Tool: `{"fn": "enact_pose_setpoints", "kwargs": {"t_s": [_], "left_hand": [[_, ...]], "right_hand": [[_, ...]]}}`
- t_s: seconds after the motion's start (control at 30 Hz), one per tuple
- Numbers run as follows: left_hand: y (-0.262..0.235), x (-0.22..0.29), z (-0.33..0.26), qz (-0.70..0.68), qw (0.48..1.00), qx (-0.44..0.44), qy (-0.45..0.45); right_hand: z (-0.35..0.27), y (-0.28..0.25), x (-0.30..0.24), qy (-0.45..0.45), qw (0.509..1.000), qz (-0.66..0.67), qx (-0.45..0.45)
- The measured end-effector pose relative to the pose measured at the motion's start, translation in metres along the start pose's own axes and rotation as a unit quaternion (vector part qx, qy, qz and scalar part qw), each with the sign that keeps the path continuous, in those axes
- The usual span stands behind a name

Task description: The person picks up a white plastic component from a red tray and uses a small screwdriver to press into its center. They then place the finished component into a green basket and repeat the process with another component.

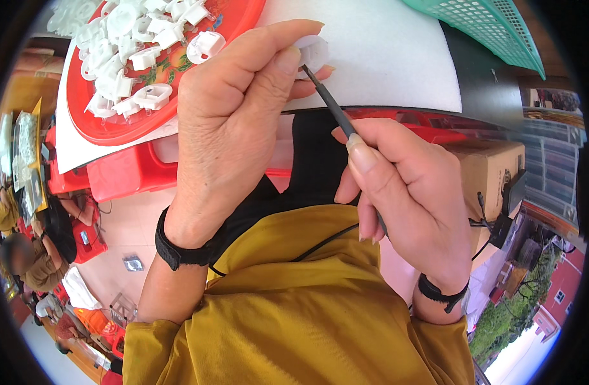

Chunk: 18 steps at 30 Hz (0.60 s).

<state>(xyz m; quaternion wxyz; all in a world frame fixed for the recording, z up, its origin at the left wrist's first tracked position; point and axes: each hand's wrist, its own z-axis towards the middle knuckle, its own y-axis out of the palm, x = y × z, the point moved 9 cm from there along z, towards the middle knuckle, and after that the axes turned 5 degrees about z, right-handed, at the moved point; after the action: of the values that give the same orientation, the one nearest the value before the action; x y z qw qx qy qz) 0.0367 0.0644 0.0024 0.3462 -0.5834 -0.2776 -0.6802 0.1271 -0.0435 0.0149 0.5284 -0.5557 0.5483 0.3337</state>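
Observation:
My left hand (pixel 230 122) is closed, pinching a small round white plastic part (pixel 316 51) over the white-covered table edge. Between thumb and fingers, my right hand (pixel 407 183) grips a slim dark grey tool (pixel 333 108) with a narrow tip. That tip is at the side of the white part facing me, next to my left thumb; whether it touches cannot be made out. Left of my left hand lies a red plate (pixel 105 133) heaped with white plastic parts (pixel 118 58) of a similar look.
A green perforated basket (pixel 477 25) stands at the far right of the table (pixel 397 70). Red stools (pixel 124 170) are under the near edge. A cardboard box (pixel 490 168) sits at the right. Other people (pixel 41 256) sit in the room at the left.

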Motion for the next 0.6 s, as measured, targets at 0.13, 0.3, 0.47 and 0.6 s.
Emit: {"fn": "enact_pose_setpoints", "kwargs": {"t_s": [0.13, 0.3, 0.47, 0.6], "left_hand": [[0.0006, 0.0012, -0.0004, 0.009, 1.000, -0.001, 0.001], [0.0000, 0.0010, 0.0000, 0.006, 1.000, -0.001, 0.007], [-0.0005, 0.0011, -0.0002, 0.005, 1.000, -0.001, 0.011], [0.0009, 0.0009, -0.0002, 0.013, 1.000, -0.004, 0.008]], "right_hand": [[0.0013, 0.0010, 0.0030, 0.009, 1.000, 0.000, -0.002], [-0.0012, 0.0022, 0.0002, -0.006, 1.000, -0.003, -0.003], [0.0004, 0.0033, -0.0021, -0.017, 1.000, 0.006, 0.000], [0.0007, 0.0030, 0.0008, -0.006, 1.000, 0.019, 0.006]]}}
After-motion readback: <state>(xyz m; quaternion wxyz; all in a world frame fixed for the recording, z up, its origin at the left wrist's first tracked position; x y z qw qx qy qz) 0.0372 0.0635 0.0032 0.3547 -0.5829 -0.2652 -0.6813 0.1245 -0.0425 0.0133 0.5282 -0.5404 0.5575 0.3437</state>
